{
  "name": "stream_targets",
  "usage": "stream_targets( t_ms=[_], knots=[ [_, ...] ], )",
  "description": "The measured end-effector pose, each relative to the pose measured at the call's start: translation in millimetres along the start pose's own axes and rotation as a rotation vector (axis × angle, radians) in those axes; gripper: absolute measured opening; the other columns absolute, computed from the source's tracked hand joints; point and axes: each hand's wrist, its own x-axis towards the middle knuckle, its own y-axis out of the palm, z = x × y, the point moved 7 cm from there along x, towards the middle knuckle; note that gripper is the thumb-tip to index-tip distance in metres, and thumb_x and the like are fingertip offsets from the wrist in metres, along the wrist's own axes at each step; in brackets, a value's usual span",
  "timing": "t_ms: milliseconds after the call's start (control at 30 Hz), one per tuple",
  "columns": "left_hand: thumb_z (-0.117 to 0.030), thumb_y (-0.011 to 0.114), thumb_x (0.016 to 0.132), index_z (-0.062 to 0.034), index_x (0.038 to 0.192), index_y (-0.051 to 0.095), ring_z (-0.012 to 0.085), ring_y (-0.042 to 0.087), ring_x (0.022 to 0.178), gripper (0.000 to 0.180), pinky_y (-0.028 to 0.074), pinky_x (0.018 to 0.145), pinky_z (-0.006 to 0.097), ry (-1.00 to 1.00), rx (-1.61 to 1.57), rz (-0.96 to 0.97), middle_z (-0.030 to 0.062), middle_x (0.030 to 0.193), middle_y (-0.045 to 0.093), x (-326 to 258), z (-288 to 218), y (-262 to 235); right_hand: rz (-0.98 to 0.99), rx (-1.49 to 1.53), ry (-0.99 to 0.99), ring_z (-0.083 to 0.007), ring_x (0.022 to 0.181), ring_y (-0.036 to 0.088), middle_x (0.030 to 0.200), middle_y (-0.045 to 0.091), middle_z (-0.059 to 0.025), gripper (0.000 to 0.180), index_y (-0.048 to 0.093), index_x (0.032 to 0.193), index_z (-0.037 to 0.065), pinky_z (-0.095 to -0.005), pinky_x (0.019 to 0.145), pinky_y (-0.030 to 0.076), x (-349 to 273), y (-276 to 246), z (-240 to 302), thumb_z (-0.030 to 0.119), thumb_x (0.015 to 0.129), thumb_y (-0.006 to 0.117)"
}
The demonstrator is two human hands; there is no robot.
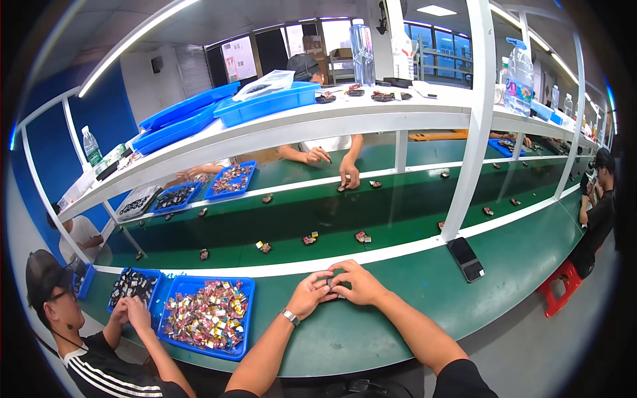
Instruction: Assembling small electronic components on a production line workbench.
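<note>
1. L hand (pixel 310 294): fingers curled in, narrow pinch on small dark pc (pixel 330 282). Silver metal-look watch (pixel 290 316) on that wrist.
2. R hand (pixel 358 282): thumb + fingers bent, closed on same pc from other side. Pc sits btwn both hands, over the benchtop (pixel 398 315); shape mostly hidden by fingers.
3. Benchtop: smooth green, slight sheen. Flat white rail (pixel 398 251) splits it from dark green belt (pixel 285 222), which carries spaced-out crinkly packets (pixel 264 247), reddish-brown w/ pale + yellow bits.
4. Big blue tray (pixel 251 315), L of L hand: rigid plastic-look, rect w/ rounded corners, heaped w/ small glossy pcs (pixel 207 313), red-brown/yellow/white mix.
5. Smaller blue tray (pixel 158 290), just beside it, farther L: loose blk pcs (pixel 135 285) w/ white bits.
6. Blk rect. phone-like slab (pixel 466 259), flat on bench by the white post, R of R hand.
7. Far side of belt: blue tray (pixel 254 174) w/ mixed-color pcs; another (pixel 196 194) w/ dark pcs. Co-worker's hand (pixel 350 174) at a packet on belt.
8. Upper white shelf (pixel 424 114): stacked blue trays (pixel 179 123), clear film bag (pixel 265 85) on top, tall clear bottle (pixel 362 56).
</note>
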Motion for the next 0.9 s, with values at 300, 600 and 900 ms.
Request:
stream_targets(
  t_ms=[300, 600, 900],
  knots=[
    [-0.008, 0.054, 0.096, -0.0022, 0.127, 0.044, 0.0206, 0.064, 0.102, 0.033, 0.055, 0.092, 0.037, -0.004, -0.065, 0.002, 0.0126, 0.109, 0.063, 2, 2, -3, -0.093, -0.036, 0.004, -0.0276, 0.118, 0.048, 0.122, 0.057, -0.0062, 0.012, 0.071, 0.090, 0.008, -0.0380, 0.098, 0.043, -2, -2, 5, 0.014, 0.080, 0.068],
    [-0.007, 0.049, 0.097, -0.0011, 0.129, 0.042, 0.0202, 0.062, 0.105, 0.033, 0.053, 0.095, 0.038, 0.021, -0.077, 0.020, 0.0121, 0.111, 0.062, 3, 1, -3, -0.252, -0.019, 0.046, -0.0258, 0.114, 0.052, 0.116, 0.061, -0.0069, 0.012, 0.073, 0.088, 0.007, -0.0371, 0.094, 0.046, -5, 5, 1, 0.011, 0.078, 0.070],
    [-0.006, 0.049, 0.097, -0.0009, 0.128, 0.043, 0.0197, 0.062, 0.104, 0.032, 0.052, 0.096, 0.039, 0.022, -0.093, -0.001, 0.0124, 0.111, 0.062, 4, 4, -6, -0.251, 0.123, 0.186, -0.0273, 0.114, 0.055, 0.117, 0.063, -0.0068, 0.014, 0.075, 0.091, 0.010, -0.0378, 0.098, 0.044, -6, 11, -12, 0.014, 0.079, 0.070]
  ],
)
